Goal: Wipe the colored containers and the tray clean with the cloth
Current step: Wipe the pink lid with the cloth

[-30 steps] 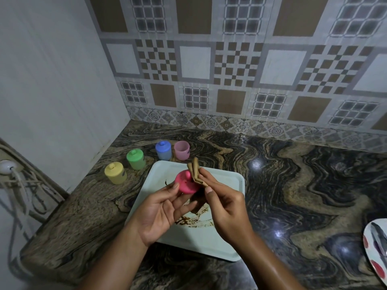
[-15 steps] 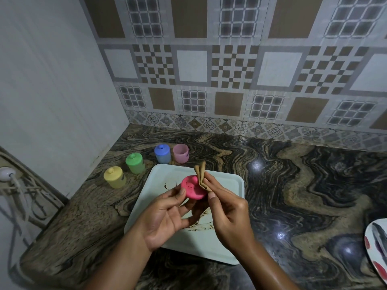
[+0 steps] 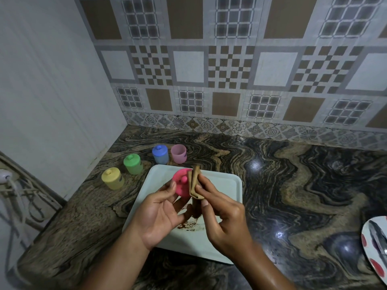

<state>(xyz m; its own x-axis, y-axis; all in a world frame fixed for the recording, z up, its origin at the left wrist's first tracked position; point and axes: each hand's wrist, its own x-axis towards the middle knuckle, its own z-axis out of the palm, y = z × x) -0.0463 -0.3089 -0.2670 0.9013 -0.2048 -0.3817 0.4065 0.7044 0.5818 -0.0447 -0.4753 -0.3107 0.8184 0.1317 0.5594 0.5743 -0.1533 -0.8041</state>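
Observation:
My left hand (image 3: 160, 214) holds a pink lid (image 3: 181, 183) with a small knob, tilted up above the tray. A folded brown cloth (image 3: 195, 183) is pinched in my right hand (image 3: 222, 216) and pressed against the lid's right side. Below both hands lies the pale rectangular tray (image 3: 226, 185), with a brown smear (image 3: 188, 226) near its middle. Along the left stand a yellow container (image 3: 112, 178), a green container (image 3: 133, 164) and a blue container (image 3: 160, 154), all lidded, and an open pink container (image 3: 178, 153).
The marbled stone counter (image 3: 293, 195) runs to a tiled back wall and a plain wall on the left. A white plate with red spots (image 3: 374, 248) holding metal utensils sits at the right edge. Cables (image 3: 12, 185) hang at far left.
The pink lid has turned in my left hand so its knobbed face shows more, and the cloth has shifted along the lid's right side. Containers and tray stayed put.

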